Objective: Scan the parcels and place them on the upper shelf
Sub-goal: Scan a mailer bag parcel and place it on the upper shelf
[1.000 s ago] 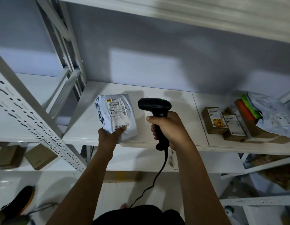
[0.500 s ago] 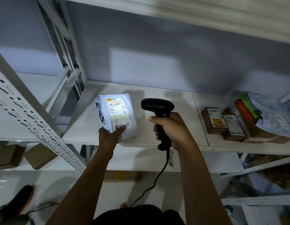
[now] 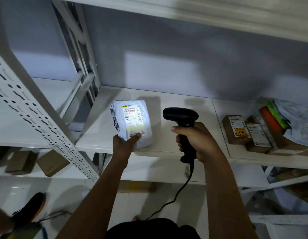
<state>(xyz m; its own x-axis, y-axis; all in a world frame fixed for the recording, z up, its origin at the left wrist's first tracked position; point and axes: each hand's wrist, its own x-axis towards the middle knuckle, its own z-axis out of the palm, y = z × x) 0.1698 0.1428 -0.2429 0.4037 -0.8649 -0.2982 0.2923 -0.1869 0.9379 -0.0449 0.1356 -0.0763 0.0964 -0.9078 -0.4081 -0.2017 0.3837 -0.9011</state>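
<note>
Right now the parcel (image 3: 132,123) is pinched at its bottom corner by the left hand (image 3: 123,145), thumb pressed on the front. It is held up just above the front edge of the shelf (image 3: 175,135). To the right of the parcel, the scanner (image 3: 181,118) is gripped tight by the right hand (image 3: 196,140), fingers wrapped round the handle. A bright patch of light is thrown on the label (image 3: 132,114). The parcel should be kept still and flat to the light, so the bars can be read. The bag looks soft, shiny and crinkly. The scanner is hard, black and smooth, with a cord (image 3: 175,197) hung below. Small brown boxes (image 3: 236,129) are seen far right of the parcel.
</note>
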